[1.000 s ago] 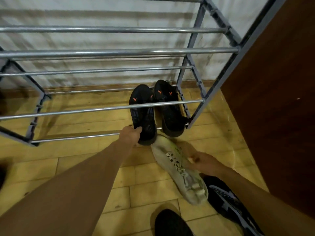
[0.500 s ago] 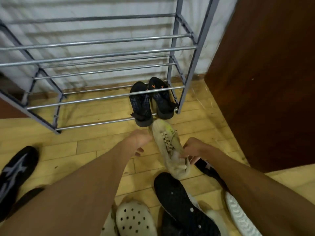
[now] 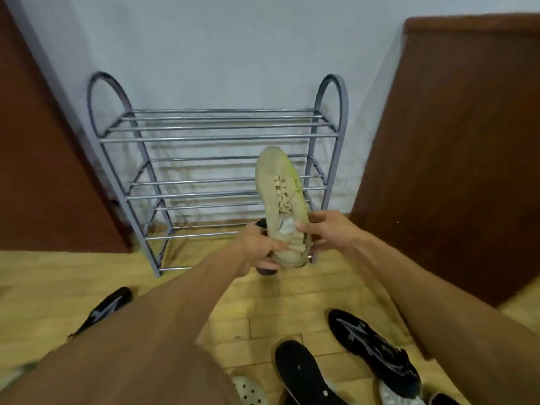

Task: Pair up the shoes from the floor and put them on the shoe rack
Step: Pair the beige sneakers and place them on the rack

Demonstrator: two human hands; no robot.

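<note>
Beige sneaker [image 3: 282,200] raised before rack [image 3: 222,138], heel gripped between left hand [image 3: 258,248] and right hand [image 3: 324,229].

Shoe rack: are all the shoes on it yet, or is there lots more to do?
Not yet. The shoe rack has bare upper shelves; something dark shows low down behind the hands, too hidden to identify. Both the left hand and right hand hold a beige sneaker. Black sneakers and a white clog wait on the floor.
</note>
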